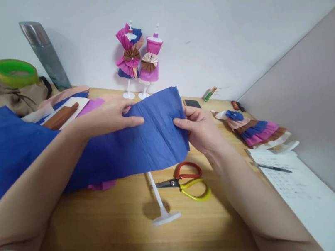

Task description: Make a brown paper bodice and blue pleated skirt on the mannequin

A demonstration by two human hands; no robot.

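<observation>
A long sheet of blue crepe paper (121,151) stretches from the left side across the middle, raised above the table. My left hand (113,119) holds its upper edge, thumb in front and fingers partly hidden behind. At the right end, my right hand (199,127) pinches the sheet between thumb and fingers. Below the paper shows the white post and base of a small stand (159,198); its upper part is hidden behind the sheet. Scissors (176,182) with one red and one yellow handle lie beside the stand, blades pointing left.
Two small dress forms (132,57) in pleated paper stand by the wall. A tiered paper dress (256,129) lies at right, near a notebook (306,193) with a pen (274,167). Paper scraps (62,116), a flask (46,55) and a tape roll (16,72) are at left.
</observation>
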